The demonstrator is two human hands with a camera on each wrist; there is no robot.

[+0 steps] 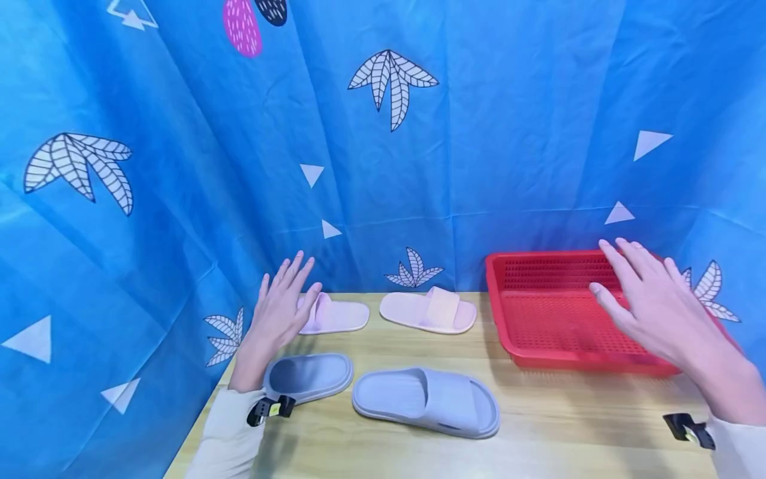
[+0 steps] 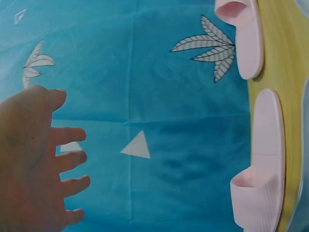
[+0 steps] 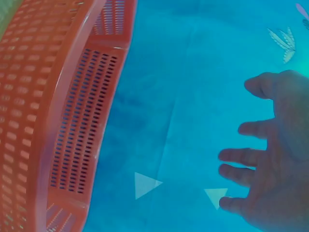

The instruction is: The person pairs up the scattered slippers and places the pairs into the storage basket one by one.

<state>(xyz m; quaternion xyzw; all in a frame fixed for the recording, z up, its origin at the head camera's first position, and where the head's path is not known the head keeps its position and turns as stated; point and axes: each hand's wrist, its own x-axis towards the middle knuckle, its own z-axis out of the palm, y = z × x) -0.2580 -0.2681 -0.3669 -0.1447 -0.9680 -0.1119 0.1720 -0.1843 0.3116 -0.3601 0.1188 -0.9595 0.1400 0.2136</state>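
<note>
My left hand [image 1: 280,309] is raised with its fingers straight, holding nothing. In the head view it partly covers a pink slipper [image 1: 347,316]. A second pink slipper [image 1: 397,310] lies to the right of that one, along the back of the table. Nearer to me lie two grey-blue slippers, a left one [image 1: 323,374] just beside my left wrist and a right one [image 1: 457,402] in the middle. My right hand [image 1: 655,299], fingers spread and nothing in its grasp, hovers over the right part of a red plastic basket [image 1: 520,363]. No slipper shows inside the basket.
Everything stands on a light wooden table [image 1: 556,426]. A blue curtain [image 1: 509,146] printed with leaves and triangles hangs behind the table and along its left and right sides. Each wrist wears a black strap, such as the left strap [image 1: 258,412].
</note>
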